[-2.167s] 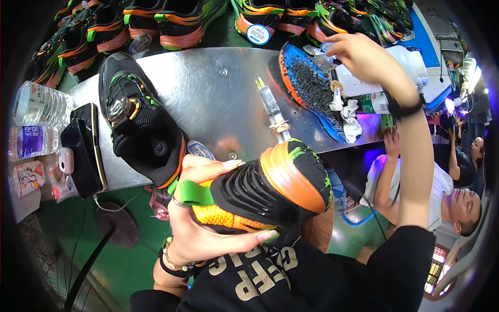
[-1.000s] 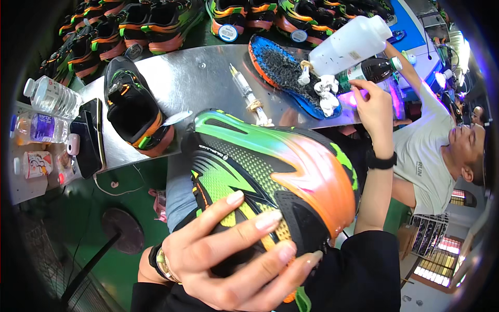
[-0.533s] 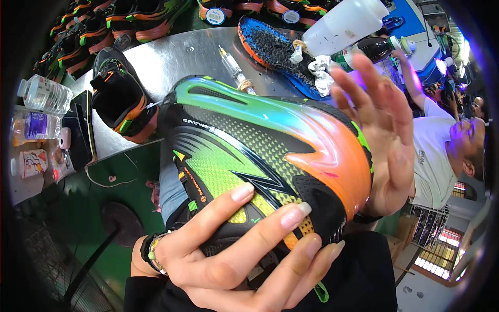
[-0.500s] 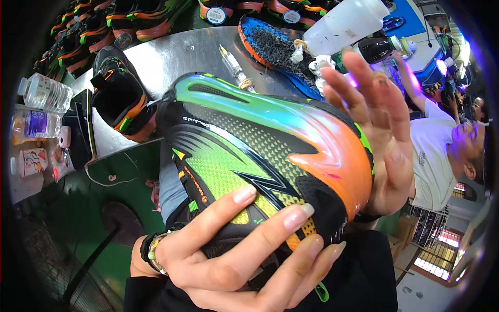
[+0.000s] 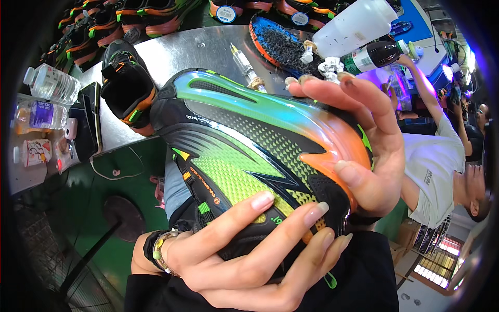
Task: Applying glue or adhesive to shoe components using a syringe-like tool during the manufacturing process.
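A black sneaker (image 5: 244, 151) with green panels and a glossy green-to-orange sole is held on its side, its outer side toward me. My left hand (image 5: 249, 255), bracelets at its wrist, grips it from below, fingertips spread over the upper. Around the orange end of the sole curls my right hand (image 5: 382, 145); its thumb presses the orange part and its fingers reach over the far edge. Another black and orange shoe (image 5: 127, 86) stands on the metal table to the left. Just beyond the held sneaker lies a syringe (image 5: 244, 65) with a yellow tip.
The metal table (image 5: 182, 49) also bears a blue insole with black crumbs (image 5: 275, 41), a white squeeze bottle (image 5: 356, 28) and a dark drink bottle (image 5: 377, 54). Several shoes (image 5: 150, 15) line the back. Bottles and a phone (image 5: 86, 122) are at left; a person (image 5: 434, 171) works at right.
My right hand has come down from a raised, spread pose; its thumb and fingers now close around the sneaker's orange end. My left hand keeps its grip. The view has shifted slightly.
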Available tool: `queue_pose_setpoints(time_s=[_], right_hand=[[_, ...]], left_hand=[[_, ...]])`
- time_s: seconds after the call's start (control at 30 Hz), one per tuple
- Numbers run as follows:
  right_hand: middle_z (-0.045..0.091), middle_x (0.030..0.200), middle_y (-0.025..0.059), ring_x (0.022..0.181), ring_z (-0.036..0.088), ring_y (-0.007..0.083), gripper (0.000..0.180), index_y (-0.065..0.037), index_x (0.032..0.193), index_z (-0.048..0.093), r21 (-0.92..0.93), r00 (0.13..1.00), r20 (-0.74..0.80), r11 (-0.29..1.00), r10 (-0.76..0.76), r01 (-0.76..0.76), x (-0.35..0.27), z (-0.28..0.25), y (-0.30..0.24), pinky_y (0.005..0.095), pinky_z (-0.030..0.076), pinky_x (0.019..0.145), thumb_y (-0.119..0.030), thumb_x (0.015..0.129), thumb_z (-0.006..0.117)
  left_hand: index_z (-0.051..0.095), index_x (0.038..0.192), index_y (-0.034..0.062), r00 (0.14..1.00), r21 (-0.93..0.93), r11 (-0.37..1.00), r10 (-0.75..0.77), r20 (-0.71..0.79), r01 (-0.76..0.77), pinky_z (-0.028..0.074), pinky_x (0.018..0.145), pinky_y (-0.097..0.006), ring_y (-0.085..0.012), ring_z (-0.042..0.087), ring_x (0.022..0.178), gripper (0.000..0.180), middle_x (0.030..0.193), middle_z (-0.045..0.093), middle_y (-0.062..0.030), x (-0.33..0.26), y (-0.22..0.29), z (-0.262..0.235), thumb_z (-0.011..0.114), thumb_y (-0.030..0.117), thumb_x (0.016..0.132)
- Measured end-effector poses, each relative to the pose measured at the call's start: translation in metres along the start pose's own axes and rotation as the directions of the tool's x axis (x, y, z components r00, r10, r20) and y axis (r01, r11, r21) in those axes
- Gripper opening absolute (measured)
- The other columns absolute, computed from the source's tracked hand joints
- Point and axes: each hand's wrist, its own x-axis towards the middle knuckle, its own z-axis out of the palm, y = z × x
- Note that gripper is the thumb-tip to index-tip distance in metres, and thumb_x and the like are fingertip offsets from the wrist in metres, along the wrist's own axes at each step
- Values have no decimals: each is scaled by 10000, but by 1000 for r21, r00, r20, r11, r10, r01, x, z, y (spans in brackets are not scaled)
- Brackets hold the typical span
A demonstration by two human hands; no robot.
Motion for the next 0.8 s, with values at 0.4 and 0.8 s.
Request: queue_pose_setpoints(time_s=[0.4, 0.8], right_hand=[[538, 1255, 223, 1242, 484, 452, 760, -11, 1468, 301, -101, 988, 117, 988, -102, 114, 5, -12, 3, 598, 335, 1077, -107, 800, 651], [371, 1347, 273, 1104, 520, 358, 1063, -156, 1555, -8, -401, 947, 192, 860, -258, 315, 0, -19, 4, 572, 436, 971, -172, 747, 682]], left_hand=[[687, 925, 158, 958, -94, 992, 53, -283, -83, 568, 834, -323, -92, 680, 930, 110, 968, 643, 78, 8, -17, 21, 642, 212, 840], [668, 1125, 264, 941, 18, 961, 275, -196, -277, 494, 905, -372, -146, 616, 1058, 268, 1107, 546, 53, -5, -28, 31, 676, 312, 861]])
